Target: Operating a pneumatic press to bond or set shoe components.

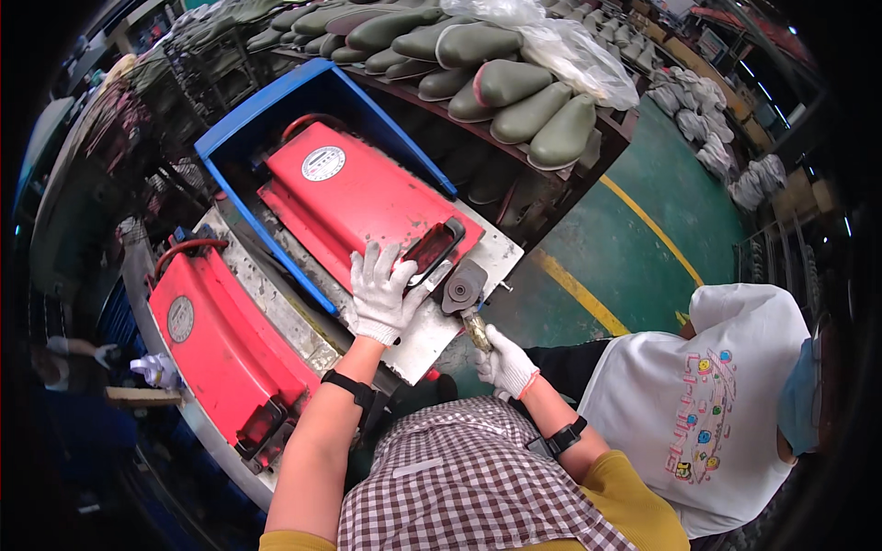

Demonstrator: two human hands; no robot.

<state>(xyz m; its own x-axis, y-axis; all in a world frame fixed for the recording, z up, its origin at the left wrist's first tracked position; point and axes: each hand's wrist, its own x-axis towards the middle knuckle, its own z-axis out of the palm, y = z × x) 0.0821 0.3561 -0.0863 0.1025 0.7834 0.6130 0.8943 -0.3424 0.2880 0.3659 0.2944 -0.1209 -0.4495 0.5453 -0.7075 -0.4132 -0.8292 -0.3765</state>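
Note:
My left hand [378,292], in a white knit glove, has its fingers spread at the front end of a red machine cover [367,197]. Its fingertips are beside the black frame handle [443,246] on that cover; whether they touch it is hard to tell. In a matching glove, my right hand [505,364] is closed round the worn, yellowish grip of a hand tool [464,286]. The tool has a grey rounded head, which lies over the edge of the white metal bench top [424,344], close to my left fingers.
A blue open-ended guard [266,106] surrounds the covered machine. Another red machine [225,321] stands to its left. Behind, a rack holds several olive-green boot-like shapes [562,133] and clear plastic sheeting [583,64]. A person in a white shirt [689,404] is close on my right.

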